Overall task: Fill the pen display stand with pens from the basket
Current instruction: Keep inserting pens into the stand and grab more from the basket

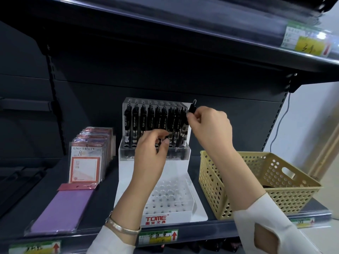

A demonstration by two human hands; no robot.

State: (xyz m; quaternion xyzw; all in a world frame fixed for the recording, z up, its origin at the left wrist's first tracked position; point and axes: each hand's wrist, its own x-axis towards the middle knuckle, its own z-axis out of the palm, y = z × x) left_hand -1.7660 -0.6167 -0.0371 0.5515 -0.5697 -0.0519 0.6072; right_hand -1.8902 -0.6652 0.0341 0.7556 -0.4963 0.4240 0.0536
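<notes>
Pen going into the stand, mid-frame.
The right hand pinches a black pen at the upper row's right end; the left hand I cannot tell. Lower it upright; basket lower right.

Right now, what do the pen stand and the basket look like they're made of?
Pen stand: upper tiers look like clear glossy acrylic, since the pens show through; the drilled lower block looks like white plastic. Basket: tan, matte plastic, likely, judging by its moulded round holes and handle slot.
</notes>
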